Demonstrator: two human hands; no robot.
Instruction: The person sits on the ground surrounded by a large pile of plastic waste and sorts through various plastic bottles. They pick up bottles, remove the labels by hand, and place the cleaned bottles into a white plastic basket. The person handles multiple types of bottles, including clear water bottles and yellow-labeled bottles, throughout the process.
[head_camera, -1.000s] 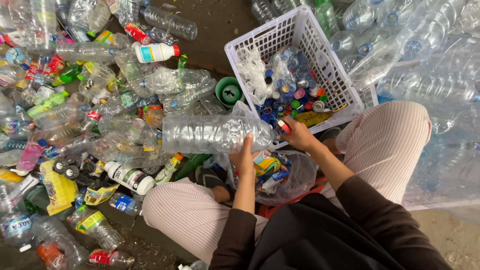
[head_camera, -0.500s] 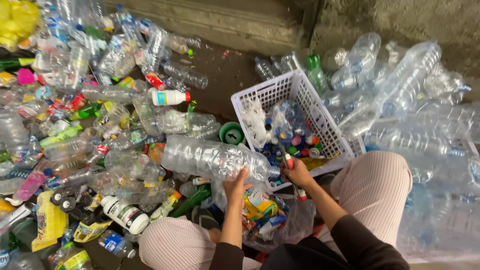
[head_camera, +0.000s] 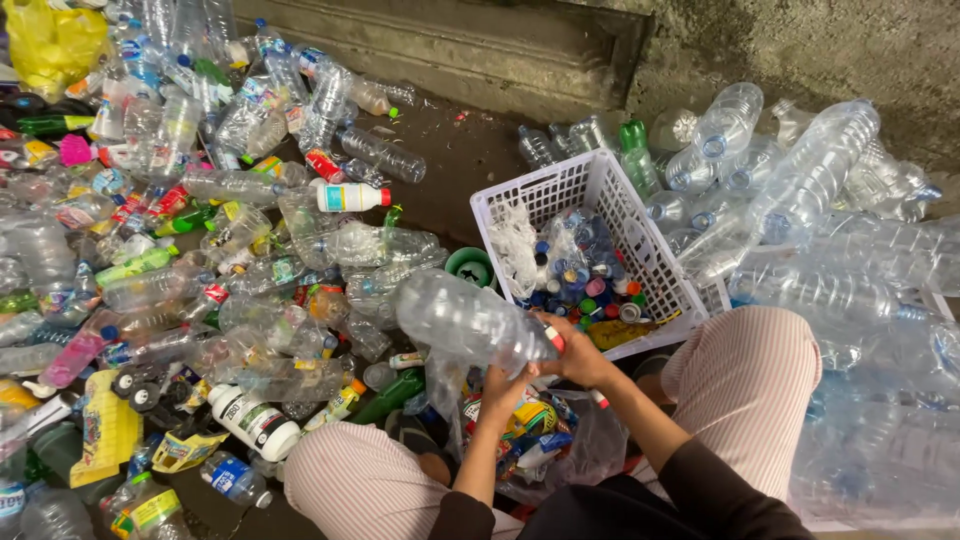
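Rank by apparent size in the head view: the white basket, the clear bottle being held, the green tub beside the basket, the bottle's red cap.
1. White basket
2. Clear bottle, held by the left hand and right hand; nearer the camera, so the gap is unsure
3. Green tub
4. Red cap

**Even, soft light over glossy plastic**

The scene is moderately bright under diffuse light with no single strong source showing. Shadows are soft: the ground beyond the left hand (head_camera: 503, 385) lies dark between the bottles, and the lap below both hands is dim. Small white glints sit on the clear bottle (head_camera: 470, 322) the hands grip and on the heap to the right of the right hand (head_camera: 578, 357). Focus is fairly sharp near the hands; bottles far to either side look stretched and slightly soft from wide-angle distortion
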